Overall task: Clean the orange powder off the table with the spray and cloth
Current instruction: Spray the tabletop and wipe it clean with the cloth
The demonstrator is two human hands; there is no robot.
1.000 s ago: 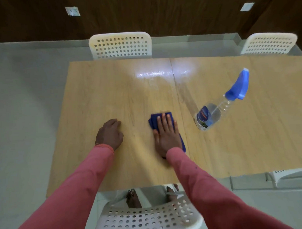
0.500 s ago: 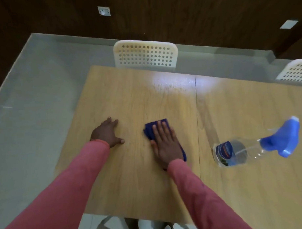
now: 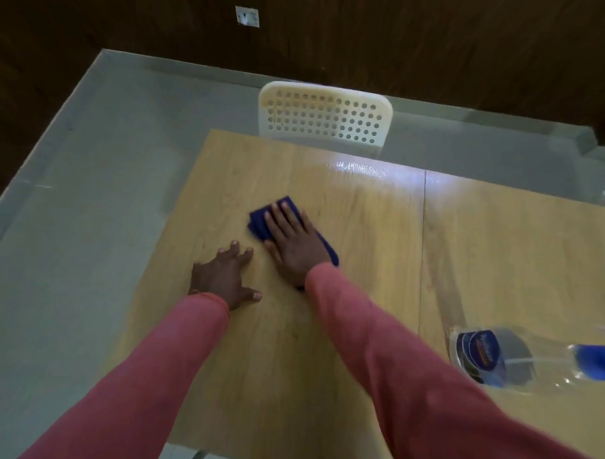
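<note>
My right hand (image 3: 294, 243) lies flat, fingers straight, pressing a folded dark blue cloth (image 3: 258, 224) onto the light wooden table (image 3: 332, 331). The cloth shows beyond the fingertips and along the hand's right side. My left hand (image 3: 224, 276) rests on the table just left of it, fingers spread, touching the wood. A clear spray bottle (image 3: 497, 356) with a blue trigger head stands near the right edge of the view, apart from both hands. No orange powder is visible on the wood.
A white perforated chair (image 3: 324, 115) stands at the table's far side. A seam (image 3: 423, 242) runs across the tabletop right of the cloth. Grey floor lies to the left, a dark wooden wall behind. A wet shine sits near the far edge.
My right hand has slid the cloth away from me, farther up the table. My left hand has spread its fingers and now lies closer to the cloth. The view has swung left.
</note>
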